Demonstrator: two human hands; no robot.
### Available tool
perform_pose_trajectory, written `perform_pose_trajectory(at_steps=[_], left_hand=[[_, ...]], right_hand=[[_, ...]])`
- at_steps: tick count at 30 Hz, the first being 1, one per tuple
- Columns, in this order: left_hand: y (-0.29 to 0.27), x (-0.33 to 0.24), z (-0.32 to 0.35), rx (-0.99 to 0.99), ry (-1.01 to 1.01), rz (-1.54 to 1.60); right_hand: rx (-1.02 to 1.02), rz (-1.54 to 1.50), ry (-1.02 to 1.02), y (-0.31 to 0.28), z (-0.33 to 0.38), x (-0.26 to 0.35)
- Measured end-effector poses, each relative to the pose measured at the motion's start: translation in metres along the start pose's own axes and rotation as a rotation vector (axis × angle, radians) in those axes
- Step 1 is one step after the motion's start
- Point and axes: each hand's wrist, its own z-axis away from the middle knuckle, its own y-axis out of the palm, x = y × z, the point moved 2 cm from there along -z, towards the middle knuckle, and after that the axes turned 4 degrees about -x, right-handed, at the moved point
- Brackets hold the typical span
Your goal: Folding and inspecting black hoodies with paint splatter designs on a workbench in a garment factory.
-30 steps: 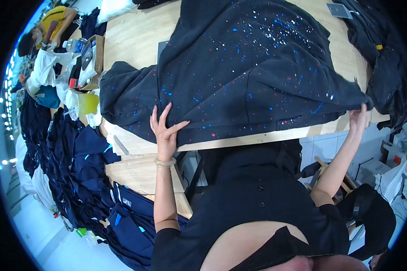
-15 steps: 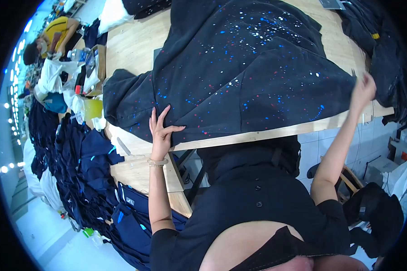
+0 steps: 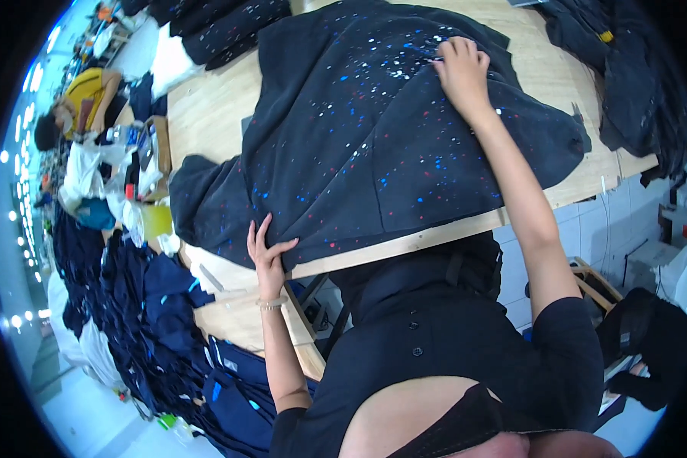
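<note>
A black garment speckled with white, blue and red paint lies spread over the wooden table, its near edge running along the table's front. My left hand rests on its near left part, fingers stretched and spread over the cloth. Farther off, on the densely speckled upper right part, my right hand has its fingers bent around the cloth, their tips partly out of sight. Just past the garment's right end lies a small metal tool, which looks like thread snips.
Wooden tabletop shows around the garment. More speckled dark cloth lies at the far left, and dark garments are heaped at the right. Navy clothes pile up at the left. A box and a yellow-filled container edge the table; a person in yellow sits beyond.
My right hand has moved from the garment's right end leftward and farther away, onto its speckled upper part. That right end now lies bunched on the table. My left hand stays on the cloth.
</note>
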Motion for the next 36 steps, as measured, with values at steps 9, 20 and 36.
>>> perform_pose_trajectory(at_steps=[9,20,36], left_hand=[[-0.029,-0.004,-0.017,0.261,-0.146,0.167],[0.105,-0.233,-0.110,0.266,0.507,0.264],[0.207,-0.264,-0.111,0.372,0.674,-0.140]], right_hand=[[0.697,-0.915,-0.413,-0.092,0.123,0.186],[0.566,-0.316,1.146,-0.151,0.113,-0.299],[0.407,-1.580,0.995,-0.161,0.058,-0.283]])
